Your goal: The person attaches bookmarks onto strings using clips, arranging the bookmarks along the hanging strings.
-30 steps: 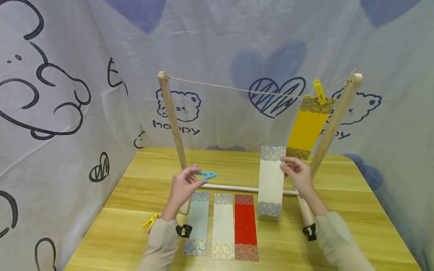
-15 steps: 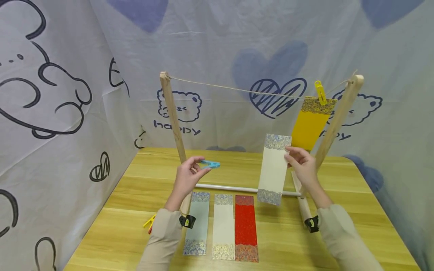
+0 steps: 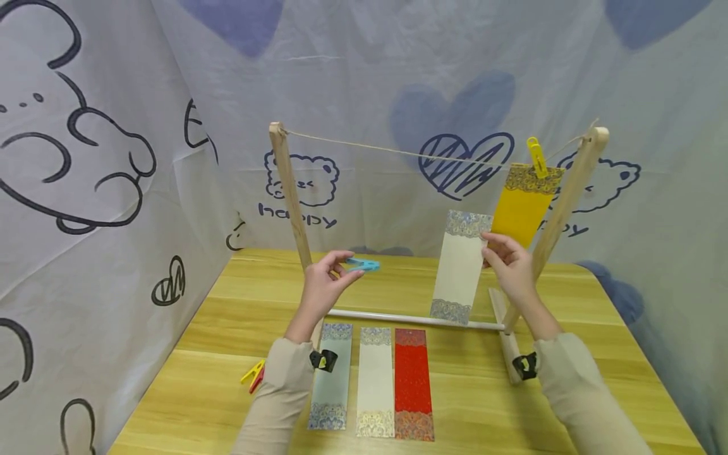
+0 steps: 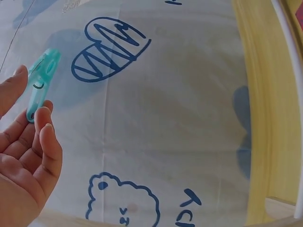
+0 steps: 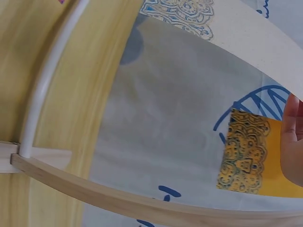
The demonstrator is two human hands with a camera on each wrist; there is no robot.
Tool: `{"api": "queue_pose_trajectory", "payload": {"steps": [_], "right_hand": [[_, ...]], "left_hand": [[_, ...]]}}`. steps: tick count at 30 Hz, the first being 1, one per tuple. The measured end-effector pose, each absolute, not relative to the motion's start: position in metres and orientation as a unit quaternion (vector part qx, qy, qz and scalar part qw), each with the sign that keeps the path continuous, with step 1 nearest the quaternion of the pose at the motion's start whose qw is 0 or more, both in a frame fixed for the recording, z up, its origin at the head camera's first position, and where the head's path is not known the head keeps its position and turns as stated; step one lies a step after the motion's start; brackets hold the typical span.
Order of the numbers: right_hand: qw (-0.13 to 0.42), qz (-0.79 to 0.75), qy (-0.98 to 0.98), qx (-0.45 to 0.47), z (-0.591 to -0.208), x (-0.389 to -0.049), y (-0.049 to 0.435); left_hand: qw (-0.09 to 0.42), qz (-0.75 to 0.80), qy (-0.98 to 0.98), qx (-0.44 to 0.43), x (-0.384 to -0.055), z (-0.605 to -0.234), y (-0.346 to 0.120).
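Note:
My left hand (image 3: 327, 284) pinches a light blue clothespin (image 3: 365, 264) between thumb and fingers, left of centre above the table. In the left wrist view the clothespin (image 4: 42, 71) points away from the fingertips. My right hand (image 3: 512, 265) holds a cream card (image 3: 462, 265) with blue lace-patterned ends by its upper right edge. The card hangs in the air, slightly tilted, below the string (image 3: 392, 150). Behind it, a yellow card (image 3: 520, 212) hangs from the string by a yellow clothespin (image 3: 536, 158). The right wrist view shows the cream card (image 5: 255, 35) close up.
A wooden frame's left post (image 3: 290, 189) and right post (image 3: 569, 196) bear the string, with a white rod (image 3: 392, 317) between them low down. On the table (image 3: 193, 379) lie a pale blue card (image 3: 332, 373), another cream card (image 3: 375, 379), a red card (image 3: 412, 379) and yellow and red clothespins (image 3: 253, 373).
Both hands have risen: the right lifts the cream card up and slightly right towards the string, and the left carries the blue clothespin up and to the right.

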State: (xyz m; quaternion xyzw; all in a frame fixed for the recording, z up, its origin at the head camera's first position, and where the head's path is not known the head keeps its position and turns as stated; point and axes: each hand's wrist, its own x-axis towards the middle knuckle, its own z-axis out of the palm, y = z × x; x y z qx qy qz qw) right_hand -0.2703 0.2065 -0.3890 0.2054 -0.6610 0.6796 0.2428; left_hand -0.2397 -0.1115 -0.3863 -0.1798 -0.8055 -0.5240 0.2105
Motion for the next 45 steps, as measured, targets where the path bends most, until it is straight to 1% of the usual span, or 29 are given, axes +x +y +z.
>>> {"api": "queue_pose_trajectory", "payload": {"steps": [6, 13, 19, 26, 34, 45], "right_hand": [[0.235, 0.689, -0.661, 0.182, -0.382, -0.274, 0.207], [0.234, 0.685, -0.665, 0.183, -0.373, -0.274, 0.206], [0.247, 0.674, -0.669, 0.195, -0.366, -0.278, 0.207], [0.253, 0.676, -0.661, 0.205, -0.358, -0.282, 0.207], [0.270, 0.655, -0.672, 0.216, -0.351, -0.282, 0.211], [0.274, 0.636, -0.686, 0.225, -0.344, -0.283, 0.216]], "left_hand": [[0.231, -0.506, -0.809, -0.193, -0.244, -0.375, -0.105], [0.205, -0.509, -0.814, -0.191, -0.253, -0.364, -0.098], [0.211, -0.514, -0.802, -0.218, -0.259, -0.351, -0.091], [0.198, -0.516, -0.800, -0.232, -0.269, -0.337, -0.082], [0.210, -0.501, -0.796, -0.268, -0.276, -0.317, -0.068], [0.220, -0.479, -0.801, -0.282, -0.286, -0.292, -0.054]]}}
